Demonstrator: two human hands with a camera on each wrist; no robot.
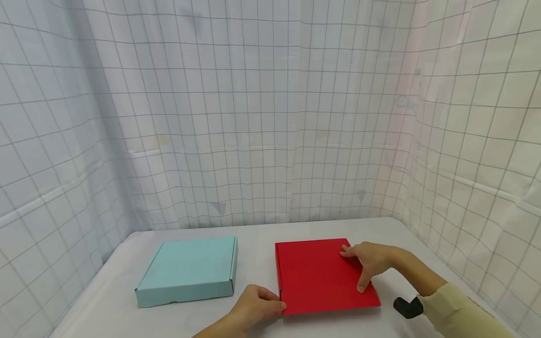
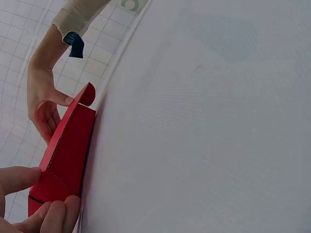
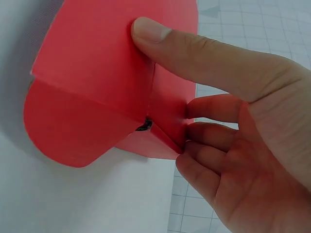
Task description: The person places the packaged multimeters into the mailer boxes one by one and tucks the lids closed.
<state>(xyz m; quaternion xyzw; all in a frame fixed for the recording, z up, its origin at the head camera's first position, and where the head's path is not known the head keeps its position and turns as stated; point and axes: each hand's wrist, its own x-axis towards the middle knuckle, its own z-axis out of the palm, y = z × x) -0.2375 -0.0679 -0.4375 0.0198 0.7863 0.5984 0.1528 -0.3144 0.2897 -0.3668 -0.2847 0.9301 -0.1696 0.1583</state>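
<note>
A flat red cardboard box [image 1: 314, 277] lies on the white-covered table, right of centre in the head view. My left hand [image 1: 253, 305] grips its near left corner, thumb above and curled fingers lower on the side, as the left wrist view shows. Across the right part of the box reaches my right hand [image 1: 374, 259]. In the right wrist view its thumb [image 3: 160, 36] presses one red panel while the fingers curl against the panel beyond the fold. A rounded flap [image 3: 73, 128] sticks out at that end, apart from the box side.
A light blue cardboard box [image 1: 190, 263], closed, lies left of the red one. White curtains [image 1: 270, 117] with a grid pattern surround the table [image 1: 253, 253] at the back and both sides. A dark strap piece [image 1: 408, 308] hangs by the right sleeve.
</note>
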